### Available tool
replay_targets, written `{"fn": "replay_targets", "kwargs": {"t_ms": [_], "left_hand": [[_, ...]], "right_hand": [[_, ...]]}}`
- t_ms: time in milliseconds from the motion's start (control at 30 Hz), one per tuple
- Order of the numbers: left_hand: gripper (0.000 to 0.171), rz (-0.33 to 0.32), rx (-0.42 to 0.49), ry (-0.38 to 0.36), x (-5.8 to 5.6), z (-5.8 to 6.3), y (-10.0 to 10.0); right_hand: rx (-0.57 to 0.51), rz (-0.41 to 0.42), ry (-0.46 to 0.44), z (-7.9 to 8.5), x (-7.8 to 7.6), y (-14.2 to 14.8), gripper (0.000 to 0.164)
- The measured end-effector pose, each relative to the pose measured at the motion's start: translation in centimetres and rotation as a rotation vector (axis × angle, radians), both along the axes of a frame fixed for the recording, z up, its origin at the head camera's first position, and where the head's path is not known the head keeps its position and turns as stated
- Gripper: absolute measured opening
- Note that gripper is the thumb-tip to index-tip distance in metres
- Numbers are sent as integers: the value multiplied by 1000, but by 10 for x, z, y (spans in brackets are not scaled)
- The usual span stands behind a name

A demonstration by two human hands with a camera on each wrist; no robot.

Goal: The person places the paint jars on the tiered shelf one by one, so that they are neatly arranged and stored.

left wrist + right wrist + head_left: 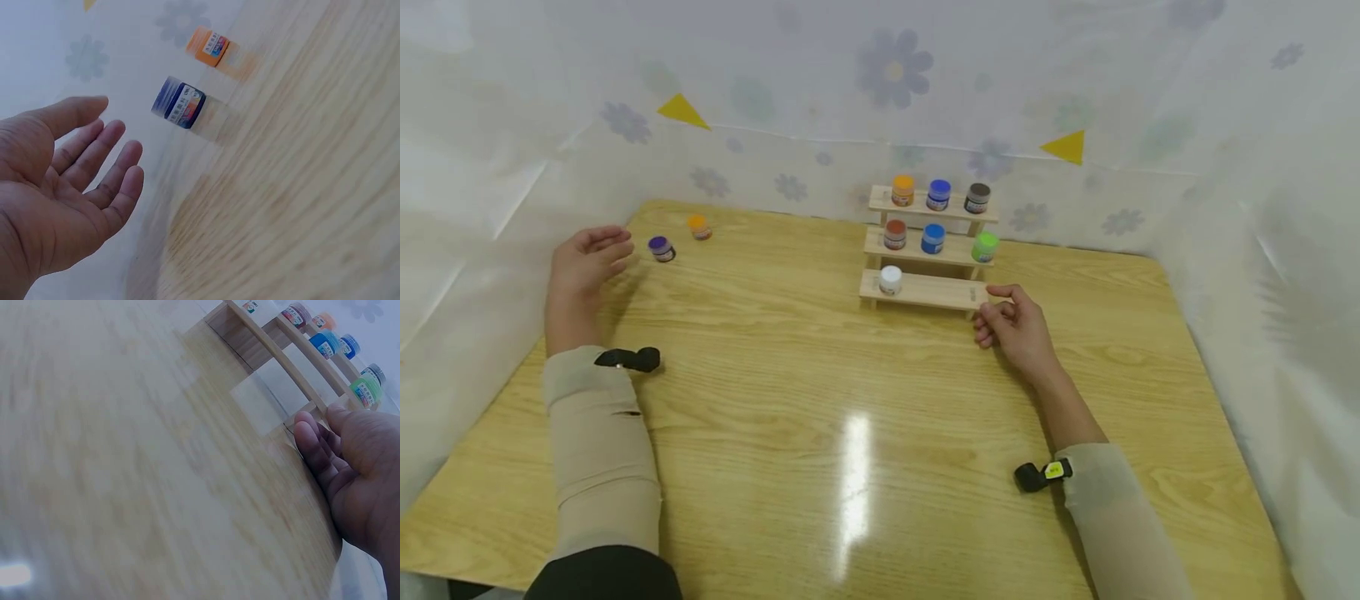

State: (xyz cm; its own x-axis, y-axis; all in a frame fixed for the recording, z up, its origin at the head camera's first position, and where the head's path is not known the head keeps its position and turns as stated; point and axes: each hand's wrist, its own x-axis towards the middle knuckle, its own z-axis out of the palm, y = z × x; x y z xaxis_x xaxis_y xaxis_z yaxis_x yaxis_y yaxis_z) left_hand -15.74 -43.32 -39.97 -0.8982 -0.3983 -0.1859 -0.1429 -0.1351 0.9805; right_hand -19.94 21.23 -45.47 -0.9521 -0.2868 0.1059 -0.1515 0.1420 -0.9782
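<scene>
My left hand (591,260) hovers at the table's left side with its fingers loosely bent and nothing in it. Just right of it stands a purple-lidded paint jar (662,248), apart from the fingertips, and an orange paint jar (699,227) stands a little behind. In the left wrist view the palm and fingers are seen beside the purple jar (179,103). My right hand (1017,335) grips the right end of the lowest step of a three-tier wooden rack (936,292), thumb and fingers at its corner. A white paint jar (891,281) sits on that step's left part.
On the rack's top step stand orange (902,191), blue (938,195) and black (977,198) jars. The middle step holds red-brown (895,235), blue (933,239) and green (985,247) ones. White flowered sheeting (820,108) encloses the wooden table (760,375) at the back and sides.
</scene>
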Motion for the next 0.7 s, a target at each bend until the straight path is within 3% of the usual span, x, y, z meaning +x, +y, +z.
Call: {"fn": "replay_targets", "kwargs": {"t_ms": [133, 233, 433, 600, 700], "left_hand": [[54, -18, 4, 5, -1, -6, 2], [60, -40, -48, -5, -5, -7, 7], [68, -106, -121, -84, -17, -8, 24], [63, -79, -146, -117, -23, -10, 32], [60, -74, -208, -120, -27, -17, 29]], "right_hand": [[-2, 2, -3, -1, 0, 1, 41], [-2, 4, -5, -2, -1, 1, 42], [0, -4, 5, -1, -2, 2, 42], [-11, 4, 0, -2, -2, 2, 43], [-13, -2, -2, -3, -2, 1, 43]]}}
